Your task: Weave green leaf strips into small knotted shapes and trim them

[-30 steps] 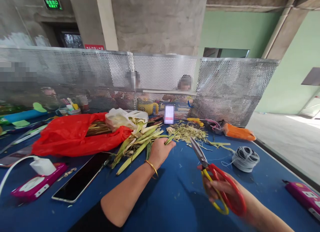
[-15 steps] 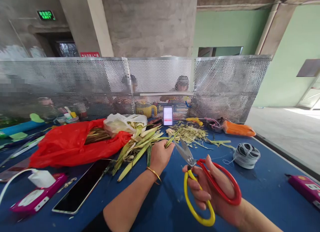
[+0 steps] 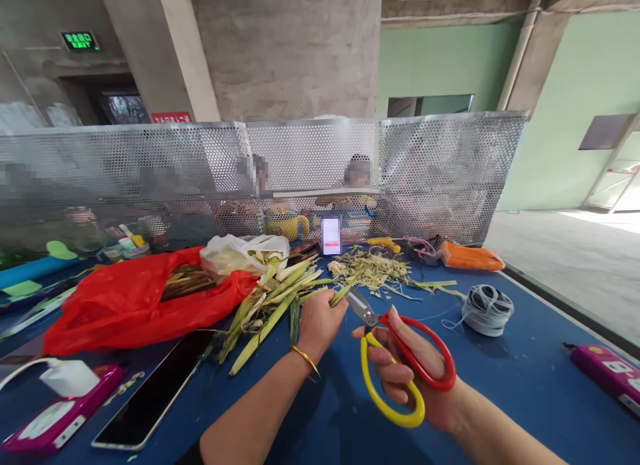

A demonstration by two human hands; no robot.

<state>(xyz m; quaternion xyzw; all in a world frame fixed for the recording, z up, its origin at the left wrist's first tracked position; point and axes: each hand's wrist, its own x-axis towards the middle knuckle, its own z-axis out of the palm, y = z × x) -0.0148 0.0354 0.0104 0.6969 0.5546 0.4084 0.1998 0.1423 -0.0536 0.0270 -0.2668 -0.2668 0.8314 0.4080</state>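
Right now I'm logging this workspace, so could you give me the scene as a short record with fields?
Left hand: pinching green leaf strips
Right hand: holding red-and-yellow-handled scissors, blades close to the leaf strips; contact unclear
Left of hands: leaf pile, red bag
Beyond hands: heap of shreds, upright lit screen
Right side: twine ball, orange packet
Surface: blue table
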